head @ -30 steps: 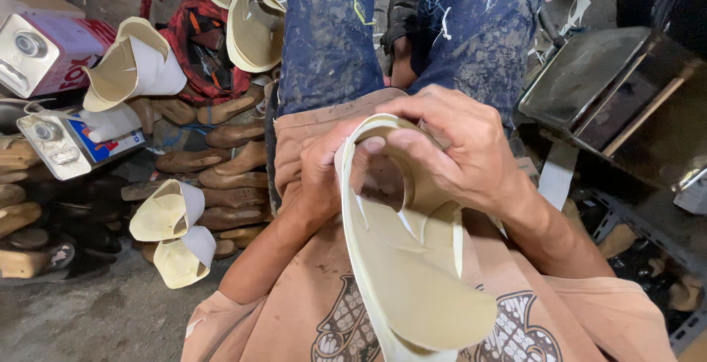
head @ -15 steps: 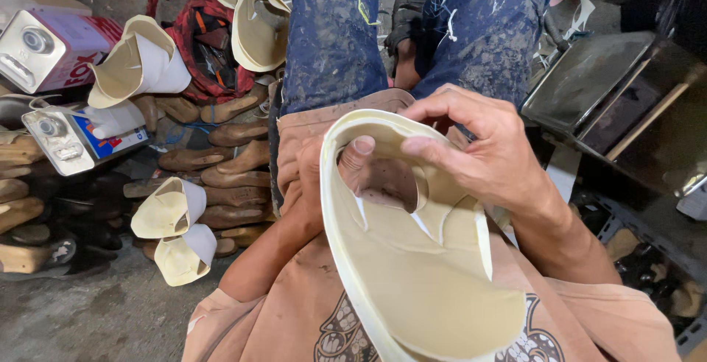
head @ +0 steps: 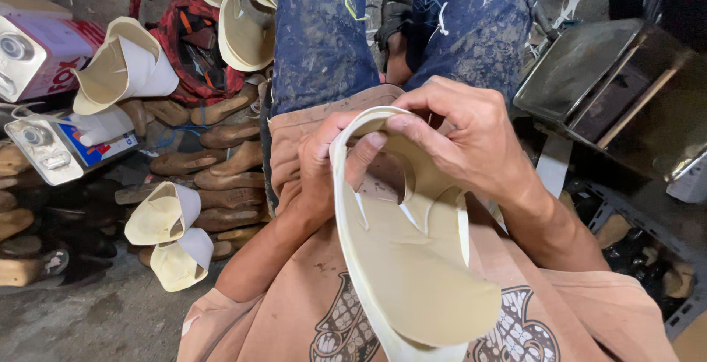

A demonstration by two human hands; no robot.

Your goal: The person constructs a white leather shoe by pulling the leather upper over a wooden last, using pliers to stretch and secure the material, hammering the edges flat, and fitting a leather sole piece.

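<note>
Cream-coloured and smooth, the shoe upper (head: 412, 259) is a thin flexible sheet cut to a rounded, tongue-like outline, with narrow slits and a curved opening near its top. It is held in front of the person's chest, above the lap, and its long axis runs from the hands at the upper middle down toward the lower edge of the view, the broad rounded end pointing at the camera and the narrow folded end pointing away toward the knees. The left hand (head: 317, 170) wraps its fingers closed round the left rim, thumb pressed on the inner face. The right hand (head: 456, 141) curls over the top from the right, fingers bent and pinching the folded upper edge, thumb meeting the sheet near the opening. Both hands grip this single piece. The person wears a peach printed shirt (head: 294, 318) and dark blue, paint-speckled trousers (head: 317, 30). On the grey floor to the left lie two small folded cream uppers (head: 166, 233), a larger curled cream piece (head: 121, 67), and a row of brown wooden shoe lasts (head: 213, 178), too overlapped to count. Two more cream pieces (head: 243, 19) rest on a red bag (head: 177, 16). A dark metal box (head: 611, 89) sits on the right.
</note>
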